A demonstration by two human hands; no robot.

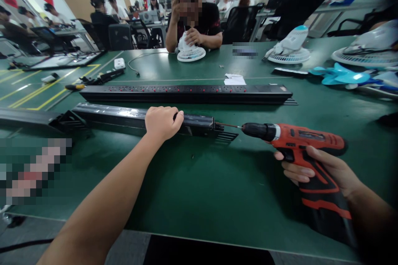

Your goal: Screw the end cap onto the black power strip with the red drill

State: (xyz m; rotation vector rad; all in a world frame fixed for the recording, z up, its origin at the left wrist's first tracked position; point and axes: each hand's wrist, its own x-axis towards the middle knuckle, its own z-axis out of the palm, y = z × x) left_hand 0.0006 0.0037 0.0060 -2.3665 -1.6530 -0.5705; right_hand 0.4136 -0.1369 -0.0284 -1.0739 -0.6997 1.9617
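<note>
My left hand (163,122) is closed over the top of a long black power strip housing (124,118) that lies across the green table (202,190). My right hand (317,169) grips a red and black cordless drill (298,140), finger by the trigger. The drill's bit points left and touches the right end cap (224,132) of that housing.
A second long black power strip (186,93) with red switches lies just behind. White paper slips (234,79), a white adapter (119,63) and small tools sit farther back. A person across the table holds a white fan (190,51). More fans and blue blades (338,75) lie at right.
</note>
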